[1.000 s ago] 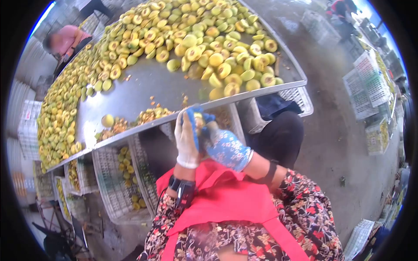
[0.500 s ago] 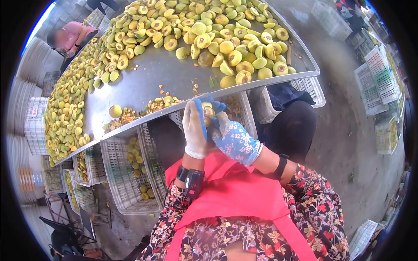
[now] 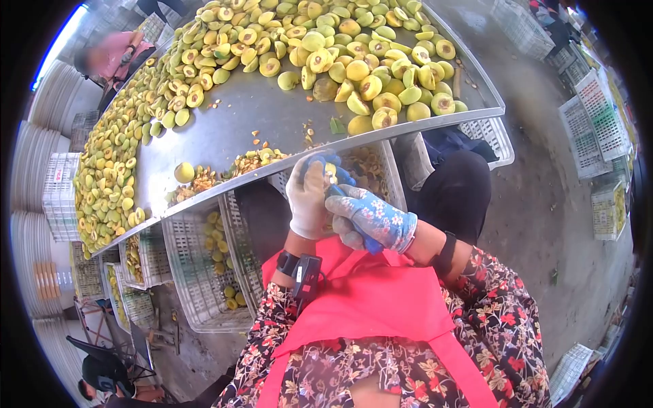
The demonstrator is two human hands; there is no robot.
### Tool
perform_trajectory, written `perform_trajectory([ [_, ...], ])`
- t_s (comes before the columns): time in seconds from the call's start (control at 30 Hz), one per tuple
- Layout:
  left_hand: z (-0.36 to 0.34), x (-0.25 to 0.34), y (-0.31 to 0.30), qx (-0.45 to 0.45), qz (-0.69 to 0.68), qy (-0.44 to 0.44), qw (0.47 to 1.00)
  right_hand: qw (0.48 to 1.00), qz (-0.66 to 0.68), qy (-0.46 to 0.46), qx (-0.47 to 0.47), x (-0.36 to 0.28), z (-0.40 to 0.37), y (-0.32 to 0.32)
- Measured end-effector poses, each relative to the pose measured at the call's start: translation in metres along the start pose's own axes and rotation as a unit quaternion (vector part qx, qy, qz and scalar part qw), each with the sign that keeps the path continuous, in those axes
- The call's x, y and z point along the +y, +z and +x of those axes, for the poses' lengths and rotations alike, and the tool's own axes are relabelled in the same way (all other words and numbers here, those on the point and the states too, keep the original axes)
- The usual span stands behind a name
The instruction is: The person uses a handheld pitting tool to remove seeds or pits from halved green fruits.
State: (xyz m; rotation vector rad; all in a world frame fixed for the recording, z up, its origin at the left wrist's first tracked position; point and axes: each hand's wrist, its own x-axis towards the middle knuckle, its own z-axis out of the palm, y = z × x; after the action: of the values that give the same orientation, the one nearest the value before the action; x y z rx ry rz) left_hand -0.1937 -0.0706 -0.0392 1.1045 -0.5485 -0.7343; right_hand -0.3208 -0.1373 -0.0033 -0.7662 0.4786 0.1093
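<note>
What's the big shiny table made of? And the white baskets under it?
The table looks like bare metal, probably stainless steel: it is grey, smooth and reflects light. The white crates under its edge look like moulded plastic: they are matt, with walls full of little grid holes.

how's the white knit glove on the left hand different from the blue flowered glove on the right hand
The white knit glove is plain with a blue palm side; the blue flowered glove is patterned all over. The white one stands upright; the blue one lies crosswise, fingers curled. Both meet at one yellow fruit.
</note>
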Motion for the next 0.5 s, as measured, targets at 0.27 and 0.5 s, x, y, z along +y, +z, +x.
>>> perform_trajectory([
  [0.27, 0.008, -0.014, -0.011, 0.007, -0.037, -0.009, 0.999, 0.999, -0.037, 0.034, -0.010, -0.015, 0.002, 0.003],
  [0.5, 0.012, -0.010, -0.011, 0.050, -0.125, -0.066, 0.989, 0.998, 0.043, 0.021, -0.051, -0.003, 0.020, -0.009],
])
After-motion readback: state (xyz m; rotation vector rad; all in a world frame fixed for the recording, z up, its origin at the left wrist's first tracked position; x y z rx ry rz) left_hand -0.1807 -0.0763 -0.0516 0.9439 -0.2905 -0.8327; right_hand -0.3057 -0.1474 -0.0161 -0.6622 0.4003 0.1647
